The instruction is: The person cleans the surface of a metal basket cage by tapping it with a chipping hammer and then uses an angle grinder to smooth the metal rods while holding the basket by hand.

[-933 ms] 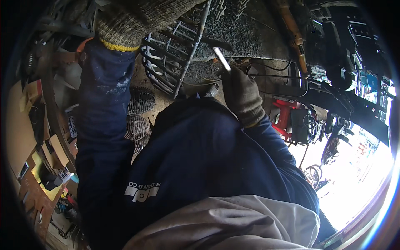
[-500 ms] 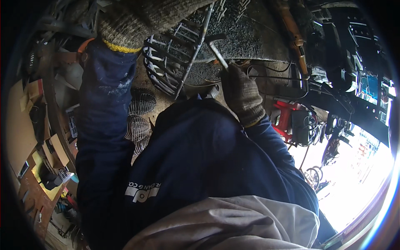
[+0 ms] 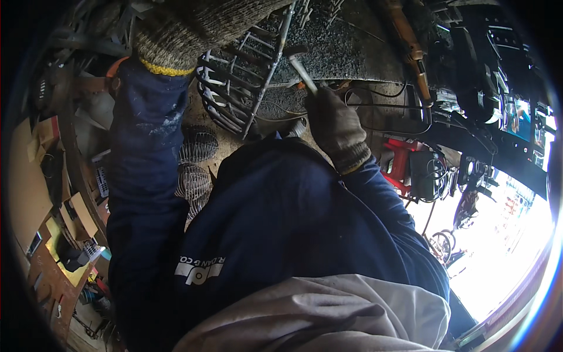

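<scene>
My right hand, in a brown knitted glove, is closed round a small hammer. The hammer's pale shaft points up and left, and its dark head is just right of a welded metal-bar cage. That cage tilts at the middle of the work area, with a long straight rod along its right side. My left hand, gloved with a yellow cuff edge, reaches across the top over the cage. Its fingers run out of the picture, so its grip is hidden.
A dark, gritty worktop lies beyond the cage. An orange power tool with a cable lies at upper right, above a red stand. Wire baskets sit below the cage. Cardboard boxes stand at left.
The hammer's head has shifted a little left and up toward the rod, with my right hand following. The cage and my left hand have moved slightly left.
</scene>
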Demonstrator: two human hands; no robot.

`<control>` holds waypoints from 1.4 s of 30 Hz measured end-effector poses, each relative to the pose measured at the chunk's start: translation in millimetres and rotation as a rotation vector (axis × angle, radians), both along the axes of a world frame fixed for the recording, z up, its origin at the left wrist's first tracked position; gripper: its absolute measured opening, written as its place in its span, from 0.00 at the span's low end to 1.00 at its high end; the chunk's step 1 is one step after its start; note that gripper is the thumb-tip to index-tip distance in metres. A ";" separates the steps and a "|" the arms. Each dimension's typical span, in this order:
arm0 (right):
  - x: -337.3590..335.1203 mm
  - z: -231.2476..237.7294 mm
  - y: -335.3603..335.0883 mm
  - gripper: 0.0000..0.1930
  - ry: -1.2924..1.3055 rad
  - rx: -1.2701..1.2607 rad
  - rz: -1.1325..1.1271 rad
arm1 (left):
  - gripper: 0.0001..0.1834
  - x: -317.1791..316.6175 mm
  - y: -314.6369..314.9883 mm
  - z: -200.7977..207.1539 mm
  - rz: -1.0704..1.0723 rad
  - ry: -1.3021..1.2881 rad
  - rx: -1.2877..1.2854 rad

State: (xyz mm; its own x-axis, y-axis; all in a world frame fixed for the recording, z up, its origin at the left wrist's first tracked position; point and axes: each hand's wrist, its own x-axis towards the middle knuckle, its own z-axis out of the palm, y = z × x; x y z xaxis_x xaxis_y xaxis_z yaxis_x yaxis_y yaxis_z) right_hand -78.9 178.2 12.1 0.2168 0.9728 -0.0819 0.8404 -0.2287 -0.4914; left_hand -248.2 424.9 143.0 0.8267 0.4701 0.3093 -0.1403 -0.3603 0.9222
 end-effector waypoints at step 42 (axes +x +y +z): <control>-10.4 12.7 -5.2 0.13 0.114 0.078 -0.068 | 0.21 2.3 -14.6 0.7 0.050 -0.100 -0.346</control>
State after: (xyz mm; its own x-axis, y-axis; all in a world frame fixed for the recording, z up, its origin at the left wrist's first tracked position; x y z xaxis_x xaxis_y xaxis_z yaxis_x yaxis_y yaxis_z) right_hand -89.2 172.9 24.8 0.2756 0.9606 -0.0345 0.7620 -0.2402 -0.6013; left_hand -245.8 410.3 143.6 0.7736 0.6005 0.2026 -0.2256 -0.0378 0.9735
